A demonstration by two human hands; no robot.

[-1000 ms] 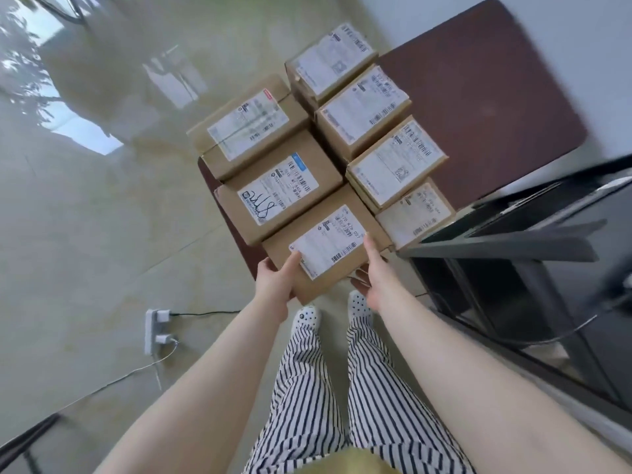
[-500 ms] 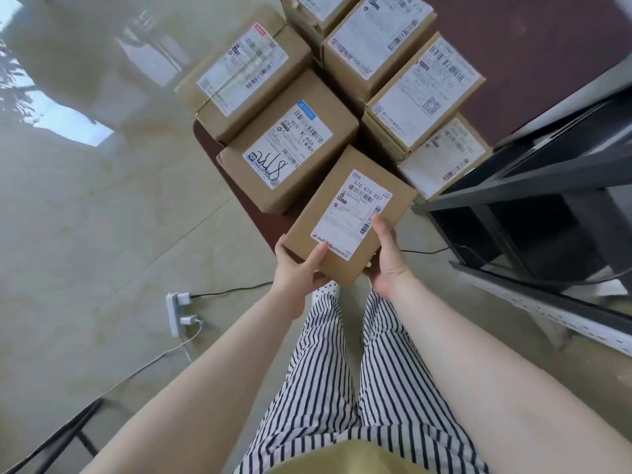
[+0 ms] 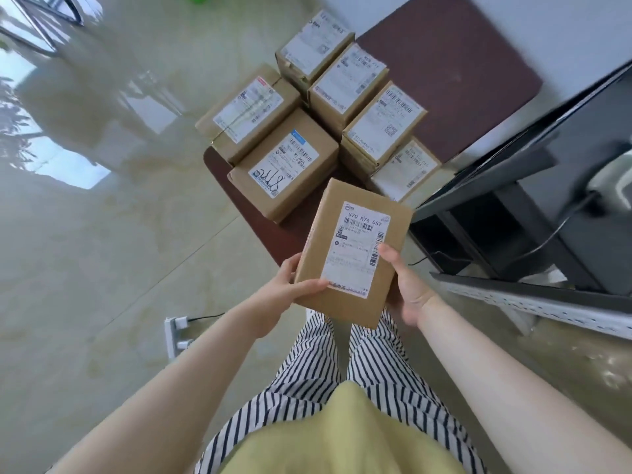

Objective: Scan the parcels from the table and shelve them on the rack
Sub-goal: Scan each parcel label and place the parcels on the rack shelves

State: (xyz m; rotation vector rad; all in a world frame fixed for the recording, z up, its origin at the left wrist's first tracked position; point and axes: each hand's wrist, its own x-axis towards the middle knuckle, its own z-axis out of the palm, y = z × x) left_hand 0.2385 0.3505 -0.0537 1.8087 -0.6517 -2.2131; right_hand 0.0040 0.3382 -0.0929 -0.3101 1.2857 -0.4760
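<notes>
A brown cardboard parcel (image 3: 345, 265) is held in the air in front of the person, off the dark red-brown tabletop (image 3: 455, 73) and over the striped trousers (image 3: 307, 381). Its white label (image 3: 359, 248), on which "570 K76 057" is printed, is turned upward. The near left corner of the parcel is gripped by the left hand (image 3: 284, 289), whose thumb is laid across the lower edge of the label while the fingers are curled behind the left side. The right edge is held by the right hand (image 3: 405, 285), with the thumb pressed beside the label's barcode and the remaining fingers tucked beneath the box. Both grips are thus closed on the parcel. Six further labelled parcels (image 3: 284, 165) are left on the tabletop, packed closely in two rows. A dark rack (image 3: 506, 186) is seen to the right, just beside the tabletop. A white power strip (image 3: 174, 333) with plugs is seen lying on the glossy tiled floor (image 3: 85, 268) to the left of the person.
</notes>
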